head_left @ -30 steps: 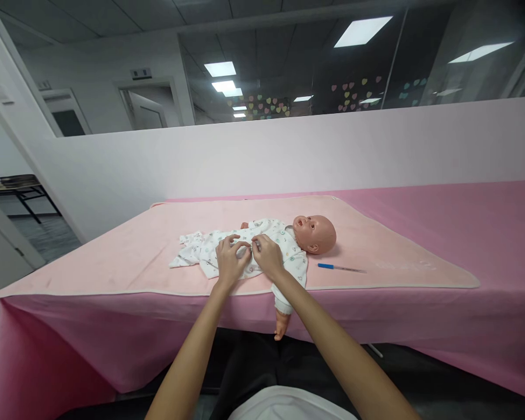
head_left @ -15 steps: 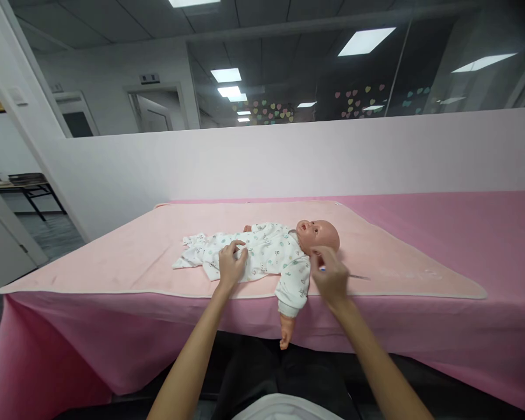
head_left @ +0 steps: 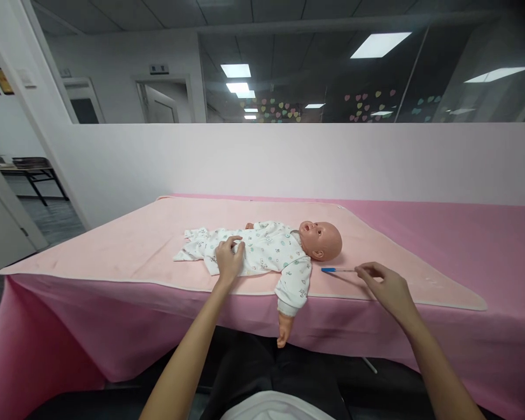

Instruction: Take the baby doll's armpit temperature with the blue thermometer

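Observation:
A baby doll (head_left: 319,240) lies on its back, head to the right, in a white romper (head_left: 266,248) with small prints. Its near arm hangs over the table's front edge, the small hand (head_left: 284,331) sticking out of the cuff. My left hand (head_left: 230,256) rests on the romper around the belly, thumb and forefinger curved and apart. To the right of the doll's head, my right hand (head_left: 385,286) pinches the far end of a thin stick with a blue tip (head_left: 328,270), perhaps a glass thermometer. The blue tip points left toward the doll's shoulder, apart from it.
Under the doll spreads a peach mat (head_left: 126,245) with a pale border, over a pink tablecloth (head_left: 499,251). A white half wall (head_left: 289,157) with glass above it runs behind the table. At far left stands a small table (head_left: 30,172) with dark items on it.
My right hand has moved right, away from beside the doll's head, and the stick now shows clearly in its fingers. The left hand stays on the romper. The view has shifted slightly.

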`<state>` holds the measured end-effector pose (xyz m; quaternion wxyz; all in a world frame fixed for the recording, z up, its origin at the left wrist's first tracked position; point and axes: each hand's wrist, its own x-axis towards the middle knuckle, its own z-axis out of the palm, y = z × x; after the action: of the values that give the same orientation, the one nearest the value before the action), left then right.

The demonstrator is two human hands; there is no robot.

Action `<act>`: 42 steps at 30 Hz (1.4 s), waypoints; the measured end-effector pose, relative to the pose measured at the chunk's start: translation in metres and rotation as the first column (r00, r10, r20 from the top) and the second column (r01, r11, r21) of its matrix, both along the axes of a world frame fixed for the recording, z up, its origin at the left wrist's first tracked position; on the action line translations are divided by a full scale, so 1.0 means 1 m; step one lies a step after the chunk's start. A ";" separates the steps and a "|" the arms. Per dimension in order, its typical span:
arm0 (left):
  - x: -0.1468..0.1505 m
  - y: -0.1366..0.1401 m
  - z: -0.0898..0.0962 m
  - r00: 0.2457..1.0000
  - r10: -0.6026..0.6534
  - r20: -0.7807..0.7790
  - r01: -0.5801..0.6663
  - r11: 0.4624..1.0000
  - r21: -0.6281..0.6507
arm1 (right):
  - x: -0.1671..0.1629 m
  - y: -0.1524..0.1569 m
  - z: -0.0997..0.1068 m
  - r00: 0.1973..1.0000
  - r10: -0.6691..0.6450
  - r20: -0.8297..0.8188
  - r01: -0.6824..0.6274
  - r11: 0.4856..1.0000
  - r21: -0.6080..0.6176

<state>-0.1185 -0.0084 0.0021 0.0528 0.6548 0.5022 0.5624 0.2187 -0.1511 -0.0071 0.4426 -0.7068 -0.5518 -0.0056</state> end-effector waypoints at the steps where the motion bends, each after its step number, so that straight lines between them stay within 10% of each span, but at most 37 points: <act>1: 0.000 0.000 0.000 1.000 0.006 0.004 -0.006 1.000 -0.001 | -0.006 0.000 0.011 0.999 -0.007 -0.035 0.009 0.998 0.057; 6: -0.001 0.002 -0.001 1.000 0.015 0.000 -0.015 1.000 0.004 | -0.029 0.013 0.037 1.000 -0.005 -0.029 0.009 0.991 0.134; 42: 0.001 0.001 0.001 0.996 0.026 -0.083 -0.027 0.999 -0.017 | -0.051 0.035 -0.022 0.995 -0.002 -0.104 -0.009 0.994 -0.108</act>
<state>-0.1176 -0.0070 0.0026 0.0305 0.6703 0.5176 0.5309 0.1678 -0.1156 -0.0290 0.4316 -0.7281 -0.5290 0.0619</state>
